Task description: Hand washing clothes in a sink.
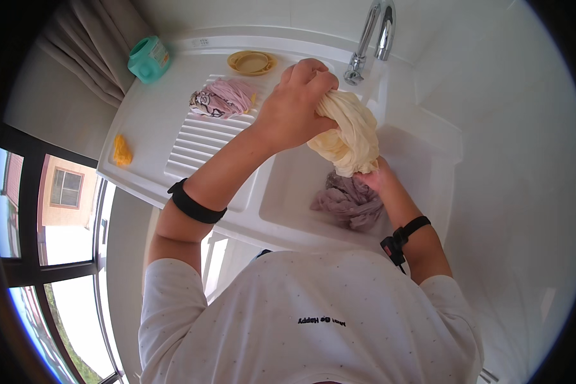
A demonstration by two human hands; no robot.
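A bunched, pale yellow cloth (pixel 350 129) is held up over the white sink basin (pixel 288 192). My left hand (pixel 302 105) grips its upper left end, fingers curled over the top. At its lower right end my right hand (pixel 375 178) closes on the fabric, partly hidden behind it. Beneath, a crumpled mauve cloth (pixel 353 204) lies in the basin, close under my right hand. A pink cloth with a dark printed pattern (pixel 225 98) sits bunched on the ribbed washboard (pixel 206 139), left of my left hand.
A chrome faucet (pixel 357 62) rises behind the basin. On the counter are a yellow soap dish (pixel 252 62), a teal plastic jug (pixel 149 60) near the curtain (pixel 91 43), and a small orange-yellow item (pixel 122 150) by the left edge. A wall borders the right side.
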